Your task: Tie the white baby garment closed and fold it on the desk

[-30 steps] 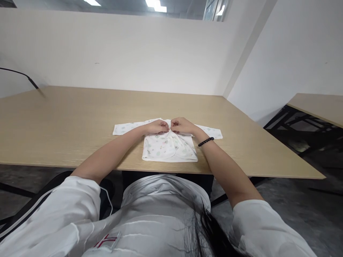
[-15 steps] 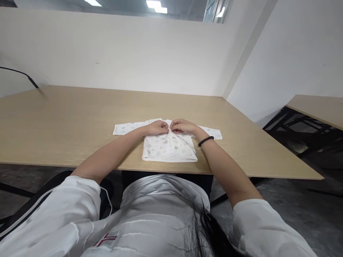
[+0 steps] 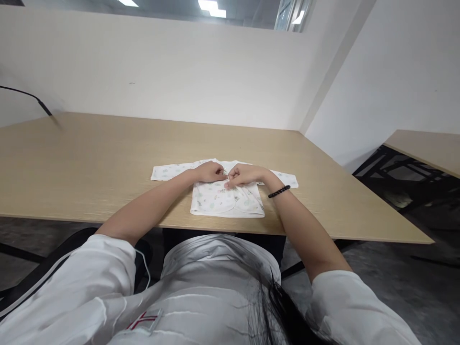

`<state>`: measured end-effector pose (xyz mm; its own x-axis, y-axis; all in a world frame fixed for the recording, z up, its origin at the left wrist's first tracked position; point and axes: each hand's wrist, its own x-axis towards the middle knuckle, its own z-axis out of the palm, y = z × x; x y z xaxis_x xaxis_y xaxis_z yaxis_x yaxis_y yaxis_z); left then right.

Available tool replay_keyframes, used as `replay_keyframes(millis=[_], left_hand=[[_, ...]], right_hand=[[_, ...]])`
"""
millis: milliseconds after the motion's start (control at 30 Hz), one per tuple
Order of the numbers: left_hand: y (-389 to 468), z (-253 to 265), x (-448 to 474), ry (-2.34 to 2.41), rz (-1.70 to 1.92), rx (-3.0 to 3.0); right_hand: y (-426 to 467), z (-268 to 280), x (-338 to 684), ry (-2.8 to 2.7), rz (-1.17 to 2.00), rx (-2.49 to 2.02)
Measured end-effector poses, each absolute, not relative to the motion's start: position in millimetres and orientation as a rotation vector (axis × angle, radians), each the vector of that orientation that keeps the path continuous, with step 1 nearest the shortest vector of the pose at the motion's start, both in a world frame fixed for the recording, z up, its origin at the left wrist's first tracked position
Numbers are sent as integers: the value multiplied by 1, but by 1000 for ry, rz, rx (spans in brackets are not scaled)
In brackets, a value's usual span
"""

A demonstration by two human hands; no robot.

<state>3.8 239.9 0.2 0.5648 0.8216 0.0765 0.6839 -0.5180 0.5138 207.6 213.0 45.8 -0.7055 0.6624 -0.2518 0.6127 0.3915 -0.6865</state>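
A small white baby shirt with a faint print lies spread on the wooden table, its sleeves stretched out to both sides. My left hand rests on the upper front of the shirt with curled fingers, closed on its cloth near the middle. Right beside it, my right hand is also closed, its thumb and fingers pinched at the shirt's front. What exactly lies between the fingertips is too small to make out. A black bead bracelet circles my right wrist.
A white wall stands behind the table. At the far left, a thin black cable hangs near the table. To the right, past a gap, is another table with a dark metal frame beneath it.
My right hand has shifted slightly down and its fingers have curled in more. The shirt's front, bunched before, now lies flatter. My left hand has hardly moved.
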Motion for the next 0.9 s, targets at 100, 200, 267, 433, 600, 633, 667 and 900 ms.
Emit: replay_keyframes(millis=[100,200,267,433,600,633,667,900], left_hand=[[238,2,4,1240,409,2401],[237,4,2,1244,386,2372],[236,7,1,1224,355,2333],[229,14,-1,1039,325,2233],[221,17,5,840,279,2132],[220,17,7,830,269,2119],[220,17,8,828,263,2109],[223,13,10,794,229,2116]], right_hand=[[208,52,209,-2688,1262,-1344],[212,53,216,-2678,1258,-1432],[214,54,219,-2664,1265,-1448],[209,53,216,-2827,1328,-1321],[199,53,208,-3003,1301,-1365],[198,53,207,-3023,1288,-1373],[196,54,206,-3040,1284,-1368],[196,64,210,-3001,1477,-1151]])
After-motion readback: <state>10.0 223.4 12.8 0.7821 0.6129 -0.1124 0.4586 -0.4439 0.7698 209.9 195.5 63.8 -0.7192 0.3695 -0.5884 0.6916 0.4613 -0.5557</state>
